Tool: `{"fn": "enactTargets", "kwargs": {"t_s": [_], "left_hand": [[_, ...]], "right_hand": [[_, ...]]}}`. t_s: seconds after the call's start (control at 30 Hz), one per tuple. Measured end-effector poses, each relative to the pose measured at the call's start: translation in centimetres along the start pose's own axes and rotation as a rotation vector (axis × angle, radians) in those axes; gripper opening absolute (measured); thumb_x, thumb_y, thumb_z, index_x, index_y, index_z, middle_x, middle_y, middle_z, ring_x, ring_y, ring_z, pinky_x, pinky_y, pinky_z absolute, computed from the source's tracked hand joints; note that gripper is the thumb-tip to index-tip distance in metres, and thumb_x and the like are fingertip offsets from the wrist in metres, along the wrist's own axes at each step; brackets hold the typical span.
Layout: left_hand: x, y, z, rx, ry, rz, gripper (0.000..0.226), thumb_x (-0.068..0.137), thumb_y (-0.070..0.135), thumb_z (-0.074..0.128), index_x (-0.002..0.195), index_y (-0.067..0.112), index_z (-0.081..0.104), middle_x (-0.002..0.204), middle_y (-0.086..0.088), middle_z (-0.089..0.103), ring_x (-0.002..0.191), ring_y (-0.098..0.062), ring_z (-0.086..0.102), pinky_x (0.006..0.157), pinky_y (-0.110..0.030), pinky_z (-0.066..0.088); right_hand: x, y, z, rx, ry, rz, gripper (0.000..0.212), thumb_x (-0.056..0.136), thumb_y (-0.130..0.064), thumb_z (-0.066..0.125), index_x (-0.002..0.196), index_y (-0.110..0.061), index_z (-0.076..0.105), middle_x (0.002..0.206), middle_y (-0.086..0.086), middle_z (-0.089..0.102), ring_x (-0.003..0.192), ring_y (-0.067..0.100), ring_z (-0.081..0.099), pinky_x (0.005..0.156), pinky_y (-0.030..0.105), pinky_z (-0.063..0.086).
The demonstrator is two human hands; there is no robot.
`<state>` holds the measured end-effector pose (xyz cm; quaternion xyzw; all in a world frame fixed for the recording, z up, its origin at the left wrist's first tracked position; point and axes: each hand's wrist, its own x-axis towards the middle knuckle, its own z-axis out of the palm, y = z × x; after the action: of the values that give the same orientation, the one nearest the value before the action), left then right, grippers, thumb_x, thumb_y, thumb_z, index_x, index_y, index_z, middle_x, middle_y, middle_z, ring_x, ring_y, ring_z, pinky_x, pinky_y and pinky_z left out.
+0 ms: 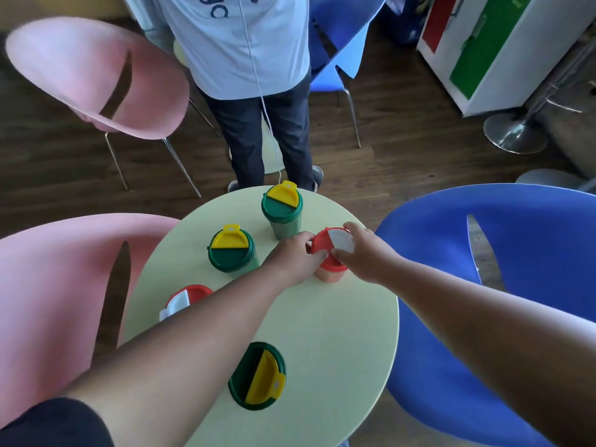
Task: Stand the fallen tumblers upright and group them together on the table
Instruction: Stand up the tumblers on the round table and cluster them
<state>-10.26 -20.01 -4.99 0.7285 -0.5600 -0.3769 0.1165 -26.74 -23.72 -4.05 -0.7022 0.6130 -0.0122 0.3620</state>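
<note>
Round pale-green table (pixel 338 333): green-lidded tumbler (pixel 257 375) nearest, behind both hands; left hand (pixel 292 258) and right hand (pixel 364 250) both grasping upright red-lidded tumbler (pixel 329 262); second red-lidded tumbler (pixel 185 300) left of left forearm; two green tumblers (pixel 231 250) upright just left and beyond.

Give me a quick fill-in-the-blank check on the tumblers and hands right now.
1. Both hands, left hand and right hand, grip the tumbler with the ____ lid.
2. The number of green-lidded tumblers on the table is ____.
3. Each green lid, like the nearest one, carries a ____ flap.
4. The left forearm partly hides a second ____-lidded tumbler.

Missing words: red; three; yellow; red
</note>
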Motion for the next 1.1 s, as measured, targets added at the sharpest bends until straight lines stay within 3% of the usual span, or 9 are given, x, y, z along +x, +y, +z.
{"fn": "enactTargets", "kwargs": {"t_s": [0.1,0.23,0.4,0.5,0.6,0.7,0.77,0.9,1.1], "left_hand": [[-0.3,0.1,-0.2,0.015,-0.014,0.000,0.048,0.092,0.047,0.062,0.136,0.029,0.055,0.126,0.001,0.065,0.111,-0.023,0.060,0.089,-0.032,0.050],[-1.3,-0.2,-0.8,0.102,-0.017,0.042,0.059,0.088,0.052,0.064,0.141,0.032,0.048,0.130,0.004,0.060,0.112,-0.020,0.060,0.093,-0.036,0.051],[-2.7,-2.3,-3.9,0.217,0.226,0.294,0.036,0.087,0.036,0.070,0.120,0.021,0.067,0.118,0.001,0.067,0.108,-0.022,0.062,0.089,-0.037,0.052],[-2.7,-4.8,-6.3,0.409,0.337,0.399,0.037,0.081,0.033,0.074,0.115,0.018,0.070,0.113,-0.003,0.067,0.107,-0.029,0.059,0.088,-0.041,0.051],[-2.4,-6.9,-8.8,0.553,0.307,0.308,0.058,0.076,0.046,0.076,0.128,0.026,0.061,0.130,-0.001,0.057,0.122,-0.028,0.051,0.097,-0.041,0.044],[-1.9,-8.2,-10.2,0.637,0.098,0.145,0.090,0.070,0.060,0.076,0.148,0.038,0.037,0.154,0.002,0.034,0.141,-0.025,0.031,0.109,-0.042,0.033],[-1.6,-8.8,-10.5,0.655,-0.027,0.102,0.102,0.066,0.058,0.079,0.152,0.043,0.026,0.159,0.003,0.023,0.144,-0.025,0.026,0.112,-0.041,0.033],[-1.4,-9.4,-10.1,0.564,-0.055,0.091,0.093,0.065,0.044,0.082,0.144,0.045,0.032,0.147,0.002,0.029,0.134,-0.025,0.035,0.104,-0.041,0.043],[-2.5,-9.4,-8.8,0.494,0.040,0.071,0.082,0.062,0.052,0.076,0.135,0.041,0.039,0.132,0.001,0.040,0.123,-0.025,0.043,0.091,-0.040,0.049]], "right_hand": [[0.1,-0.1,0.1,-0.016,-0.007,-0.002,0.067,0.093,-0.041,0.058,0.149,-0.024,0.026,0.143,0.010,0.042,0.107,0.027,0.055,0.068,0.034,0.053],[0.1,-0.3,0.1,-0.010,-0.009,0.006,0.068,0.092,-0.042,0.058,0.150,-0.024,0.026,0.145,0.009,0.040,0.097,0.022,0.049,0.066,0.032,0.051],[-0.5,-0.6,0.1,-0.102,-0.010,-0.015,0.081,0.082,-0.054,0.064,0.148,-0.026,0.026,0.140,0.006,0.041,0.102,0.024,0.052,0.067,0.035,0.055],[-0.8,-0.8,0.2,-0.194,-0.003,-0.061,0.093,0.073,-0.064,0.066,0.147,-0.028,0.024,0.137,0.004,0.042,0.108,0.025,0.052,0.074,0.040,0.057],[-0.7,-1.2,0.2,-0.227,-0.016,-0.058,0.104,0.065,-0.069,0.071,0.147,-0.029,0.021,0.133,0.002,0.041,0.104,0.023,0.052,0.074,0.042,0.058],[-0.5,-1.4,0.6,-0.252,-0.041,-0.030,0.112,0.059,-0.069,0.076,0.147,-0.030,0.018,0.130,0.004,0.040,0.101,0.024,0.054,0.072,0.042,0.059],[-0.4,-1.5,0.9,-0.242,-0.035,-0.022,0.109,0.060,-0.064,0.078,0.145,-0.029,0.021,0.126,0.005,0.040,0.097,0.026,0.056,0.069,0.042,0.060],[-0.5,-2.0,1.0,-0.228,-0.021,-0.073,0.101,0.062,-0.054,0.081,0.143,-0.028,0.026,0.120,0.003,0.040,0.092,0.025,0.056,0.064,0.040,0.061],[-1.5,-2.9,2.1,-0.251,-0.093,-0.149,0.098,0.061,-0.054,0.079,0.140,-0.031,0.028,0.120,0.002,0.042,0.093,0.024,0.056,0.070,0.038,0.058]]}}
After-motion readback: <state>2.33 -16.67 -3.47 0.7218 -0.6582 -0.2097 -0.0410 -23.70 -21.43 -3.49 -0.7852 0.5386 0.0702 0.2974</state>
